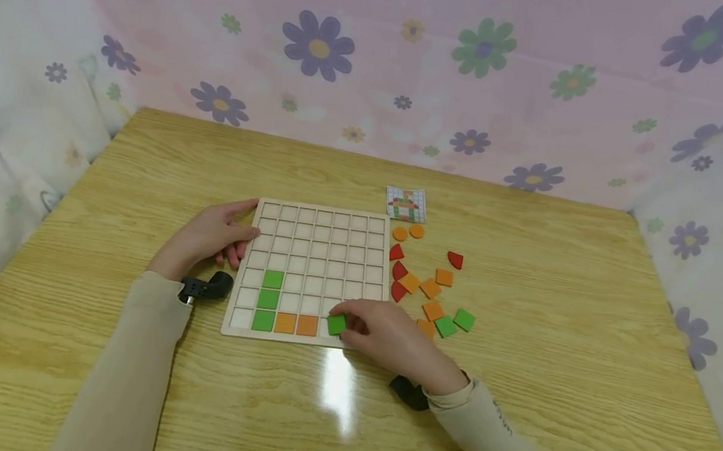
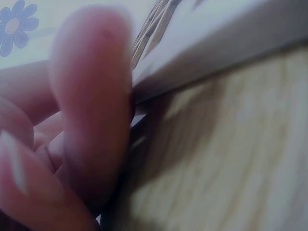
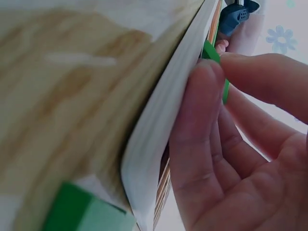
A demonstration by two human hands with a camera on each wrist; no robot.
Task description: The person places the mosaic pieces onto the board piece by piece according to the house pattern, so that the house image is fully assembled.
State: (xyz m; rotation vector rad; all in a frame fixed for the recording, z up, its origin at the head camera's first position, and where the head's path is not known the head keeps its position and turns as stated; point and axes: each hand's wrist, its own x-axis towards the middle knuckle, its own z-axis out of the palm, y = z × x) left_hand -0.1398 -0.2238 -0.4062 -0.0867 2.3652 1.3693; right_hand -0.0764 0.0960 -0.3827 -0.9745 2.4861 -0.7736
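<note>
A wooden grid board (image 1: 387,294) lies on the table. In its front row are a green square tile (image 1: 263,320) and two orange square tiles (image 1: 285,322); two more green tiles (image 1: 273,279) continue up the same column. My right hand (image 1: 392,335) pinches another green square tile (image 1: 336,324) between thumb and fingers, tilted low over the front row. The right wrist view shows this tile (image 3: 210,52) edge-on, close to the board's side. At the board's upper left edge, my left hand (image 1: 205,235) touches the rim with thumb and index finger.
Right of the board lie loose pieces: orange squares (image 1: 444,277), green squares (image 1: 465,319), red quarter-rounds (image 1: 455,260) and orange discs (image 1: 417,230). A small pattern card (image 1: 406,204) sits by the far right corner. Flowered cloth (image 1: 385,59) stands behind the wooden table (image 1: 560,290).
</note>
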